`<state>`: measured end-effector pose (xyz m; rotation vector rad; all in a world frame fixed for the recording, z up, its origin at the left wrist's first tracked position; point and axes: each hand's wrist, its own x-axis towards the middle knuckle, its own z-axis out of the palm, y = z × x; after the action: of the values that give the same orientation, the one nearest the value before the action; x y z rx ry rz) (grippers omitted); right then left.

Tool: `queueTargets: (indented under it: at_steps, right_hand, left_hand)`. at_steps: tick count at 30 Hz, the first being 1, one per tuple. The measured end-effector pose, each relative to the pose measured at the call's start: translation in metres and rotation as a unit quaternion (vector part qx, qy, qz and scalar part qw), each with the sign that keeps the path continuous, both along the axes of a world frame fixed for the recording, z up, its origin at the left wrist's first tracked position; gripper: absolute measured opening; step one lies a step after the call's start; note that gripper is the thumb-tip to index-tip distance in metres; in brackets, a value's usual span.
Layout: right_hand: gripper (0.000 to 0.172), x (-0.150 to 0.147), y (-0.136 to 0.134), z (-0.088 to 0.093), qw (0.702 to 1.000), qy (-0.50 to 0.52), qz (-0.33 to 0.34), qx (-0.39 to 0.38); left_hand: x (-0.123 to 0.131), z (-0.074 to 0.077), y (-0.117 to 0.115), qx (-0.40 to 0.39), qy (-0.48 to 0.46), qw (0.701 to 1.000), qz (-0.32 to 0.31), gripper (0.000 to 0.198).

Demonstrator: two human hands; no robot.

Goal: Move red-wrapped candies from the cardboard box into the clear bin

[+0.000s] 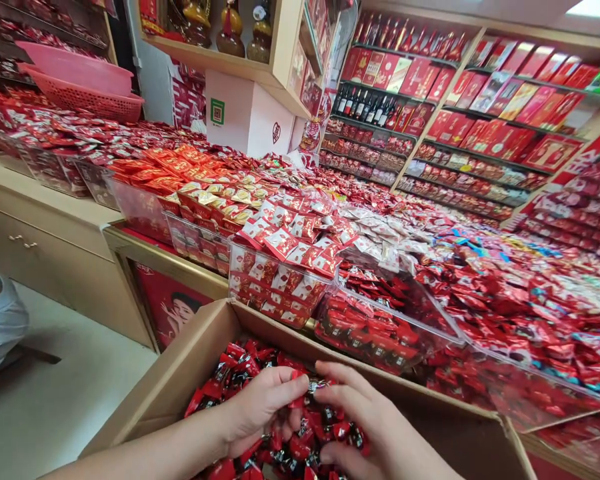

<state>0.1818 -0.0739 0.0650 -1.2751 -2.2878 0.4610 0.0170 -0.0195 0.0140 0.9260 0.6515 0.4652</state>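
An open cardboard box (145,407) stands in front of me, with many red and black wrapped candies (245,357) inside. Over the pile, my left hand (267,407) has its thumb and fingers closed on red-wrapped candies. My right hand (363,417) faces it with curled fingers, its fingertips on a wrapped candy (317,385) beside the left thumb. The right thumb is lower, against the candies. How many pieces each hand has is hidden by the fingers and the pile.
Behind the box, a clear bin (365,333) contains similar red candies; another bin (280,287) is heaped with red-and-white packets. More sweets cover the counter. Pink baskets (80,83) stand at left. Shelves (430,100) hold bottles and boxes. Part of a person (0,320) shows at the left edge.
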Motion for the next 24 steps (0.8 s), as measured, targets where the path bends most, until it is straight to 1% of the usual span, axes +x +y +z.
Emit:
queueTargets:
  at_steps: [1,3,4,5,6,7,9,10,12,14,15,17,20,24]
  right_hand:
    - [0.034,0.000,-0.001,0.003,0.999,-0.028,0.025,0.015]
    - [0.031,0.003,-0.002,0.012,0.994,-0.071,0.051,0.062]
    - [0.031,0.005,-0.001,0.020,0.991,-0.088,0.052,0.091]
    - [0.030,0.009,0.001,0.029,0.986,-0.104,0.040,0.121]
    - [0.028,0.015,0.004,0.040,0.981,-0.118,0.007,0.152]
    - [0.024,0.023,0.010,0.053,0.973,-0.129,-0.045,0.184]
    - [0.019,0.042,0.025,0.078,0.945,-0.151,-0.168,0.238]
    - [0.019,0.054,0.035,0.088,0.928,-0.165,-0.219,0.251]
    - [0.020,0.076,0.058,0.102,0.906,-0.210,-0.279,0.240]
    - [0.019,0.094,0.079,0.105,0.897,-0.268,-0.295,0.189]
    - [0.018,0.100,0.088,0.103,0.896,-0.297,-0.288,0.160]
    - [0.016,0.105,0.101,0.097,0.897,-0.345,-0.251,0.115]
    - [0.014,0.100,0.113,0.088,0.891,-0.397,-0.195,0.098]
    - [0.013,0.091,0.126,0.080,0.888,-0.421,-0.169,0.074]
  left_hand:
    - [-0.001,0.001,0.000,-0.014,-0.009,1.000,-0.006,0.029]
    - [-0.002,0.002,0.000,-0.035,-0.035,0.999,-0.021,0.033]
    - [-0.002,0.003,0.000,-0.040,-0.048,0.998,-0.027,0.037]
    - [-0.002,0.004,-0.001,-0.041,-0.059,0.997,-0.031,0.040]
    - [-0.002,0.004,-0.001,-0.038,-0.066,0.997,-0.029,0.042]
    - [-0.003,0.005,0.000,-0.034,-0.069,0.997,-0.025,0.040]
    - [-0.003,0.004,0.001,-0.026,-0.068,0.997,-0.011,0.033]
    - [-0.004,0.003,0.002,-0.028,-0.065,0.997,-0.007,0.029]
    - [-0.005,0.001,0.003,-0.033,-0.053,0.998,-0.007,0.025]
    - [-0.005,-0.002,0.003,-0.027,-0.042,0.999,-0.017,0.022]
    - [-0.005,-0.003,0.003,-0.023,-0.038,0.999,-0.024,0.021]
    - [-0.005,-0.005,0.003,-0.015,-0.035,0.999,-0.039,0.020]
    - [-0.004,-0.009,0.003,-0.002,-0.034,0.998,-0.061,0.021]
    - [-0.003,-0.013,0.004,0.039,-0.003,0.996,-0.086,0.024]
